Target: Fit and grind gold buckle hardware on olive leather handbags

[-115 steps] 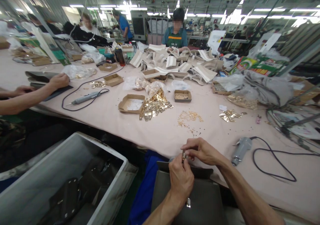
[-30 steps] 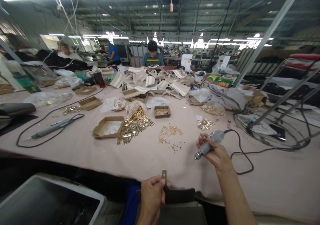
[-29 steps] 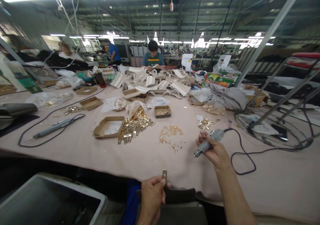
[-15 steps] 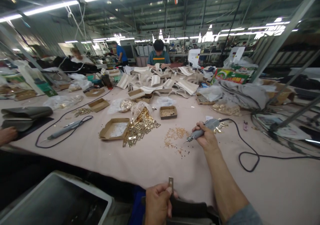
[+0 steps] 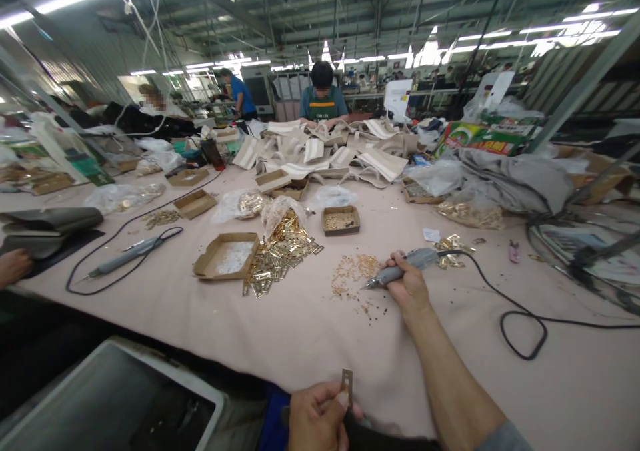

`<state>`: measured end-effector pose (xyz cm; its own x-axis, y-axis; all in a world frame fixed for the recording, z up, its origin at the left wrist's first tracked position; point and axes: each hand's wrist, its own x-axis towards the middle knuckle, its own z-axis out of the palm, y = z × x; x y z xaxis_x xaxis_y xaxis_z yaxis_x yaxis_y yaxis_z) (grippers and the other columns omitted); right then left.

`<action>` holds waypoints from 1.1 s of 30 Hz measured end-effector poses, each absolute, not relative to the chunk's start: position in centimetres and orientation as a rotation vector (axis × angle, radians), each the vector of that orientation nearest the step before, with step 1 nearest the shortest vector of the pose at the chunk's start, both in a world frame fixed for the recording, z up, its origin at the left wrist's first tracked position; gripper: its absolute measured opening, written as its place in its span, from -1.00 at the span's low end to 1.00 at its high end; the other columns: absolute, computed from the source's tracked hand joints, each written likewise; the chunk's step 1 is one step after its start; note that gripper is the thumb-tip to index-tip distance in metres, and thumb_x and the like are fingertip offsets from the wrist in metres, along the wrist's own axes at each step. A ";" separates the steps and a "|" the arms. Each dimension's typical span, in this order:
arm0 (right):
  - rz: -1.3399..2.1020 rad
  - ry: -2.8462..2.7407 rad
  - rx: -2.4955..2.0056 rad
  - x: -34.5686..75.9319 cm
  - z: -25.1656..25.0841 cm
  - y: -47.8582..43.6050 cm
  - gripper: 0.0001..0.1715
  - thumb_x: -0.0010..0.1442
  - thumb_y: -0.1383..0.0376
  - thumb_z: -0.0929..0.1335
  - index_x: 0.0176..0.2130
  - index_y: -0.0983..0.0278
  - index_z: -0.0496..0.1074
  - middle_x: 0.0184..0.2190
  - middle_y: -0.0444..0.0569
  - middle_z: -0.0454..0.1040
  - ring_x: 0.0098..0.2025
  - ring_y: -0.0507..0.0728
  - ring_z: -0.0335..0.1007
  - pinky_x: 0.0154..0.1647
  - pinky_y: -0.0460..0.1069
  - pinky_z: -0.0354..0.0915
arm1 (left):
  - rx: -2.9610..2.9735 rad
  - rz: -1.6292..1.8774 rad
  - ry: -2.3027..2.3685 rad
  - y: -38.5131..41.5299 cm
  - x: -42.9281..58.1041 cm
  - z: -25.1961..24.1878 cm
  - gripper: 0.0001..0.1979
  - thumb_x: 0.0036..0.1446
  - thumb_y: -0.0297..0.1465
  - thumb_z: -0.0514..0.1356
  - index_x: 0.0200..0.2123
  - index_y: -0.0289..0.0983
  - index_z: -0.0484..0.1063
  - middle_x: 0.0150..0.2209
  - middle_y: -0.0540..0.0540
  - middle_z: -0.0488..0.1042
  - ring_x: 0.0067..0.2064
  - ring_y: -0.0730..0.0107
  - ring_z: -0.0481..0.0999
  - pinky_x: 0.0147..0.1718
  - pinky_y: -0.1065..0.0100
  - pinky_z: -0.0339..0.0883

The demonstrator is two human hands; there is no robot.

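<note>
Near the table's front edge my left hand pinches a small slotted metal plate upright between thumb and fingers. A dark piece lies just below that hand, mostly cut off by the frame. Further out over the table, my right hand is closed around a grey electric screwdriver. Its tip points left, at the edge of a scatter of tiny gold screws. From the tool's back end a black cord runs off to the right.
A heap of gold metal plates spills from a plastic bag beside a cardboard tray. A small box stands behind the screws. Another grey screwdriver lies left. Behind, a person sits at piled beige pieces. Another person's hand shows far left.
The screwdriver tip has shifted left toward the scattered screws, with my right hand. My left hand still holds the metal plate, slightly lower in view. The camera view has shifted a little.
</note>
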<state>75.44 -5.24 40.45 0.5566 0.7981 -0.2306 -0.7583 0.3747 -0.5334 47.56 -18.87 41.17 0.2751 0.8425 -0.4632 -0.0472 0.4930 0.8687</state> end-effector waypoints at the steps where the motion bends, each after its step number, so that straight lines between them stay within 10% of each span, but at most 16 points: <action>1: 0.998 -0.072 -0.650 75.4 40.4 -5.1 -0.54 -0.05 0.52 0.56 -0.27 0.18 0.34 -0.46 -0.32 0.39 -0.48 -0.03 0.35 -0.37 -0.06 0.44 | 0.872 0.709 1.138 -18.8 47.6 41.2 -0.48 -0.15 0.02 0.41 -0.61 -0.39 0.58 -0.83 0.00 0.23 -0.81 0.58 0.12 -0.78 0.51 -0.19; 28: 1.044 -0.082 -0.653 75.1 40.3 -5.1 -0.54 -0.05 0.55 0.55 -0.27 0.20 0.36 -0.42 -0.30 0.40 -0.47 -0.04 0.35 -0.35 -0.05 0.49 | 0.833 0.725 1.138 -19.0 47.5 40.6 -0.47 -0.15 0.03 0.42 -0.59 -0.40 0.56 -0.71 -0.14 0.44 -0.82 0.60 0.15 -0.81 0.52 -0.21; 33: 1.037 -0.081 -0.658 75.1 40.2 -5.1 -0.55 -0.06 0.53 0.56 -0.28 0.20 0.34 -0.43 -0.30 0.38 -0.47 -0.03 0.34 -0.36 -0.04 0.49 | 0.858 0.714 1.121 -19.1 47.4 40.7 -0.50 -0.10 0.00 0.39 -0.58 -0.38 0.57 -0.84 0.01 0.24 -0.82 0.57 0.12 -0.81 0.54 -0.18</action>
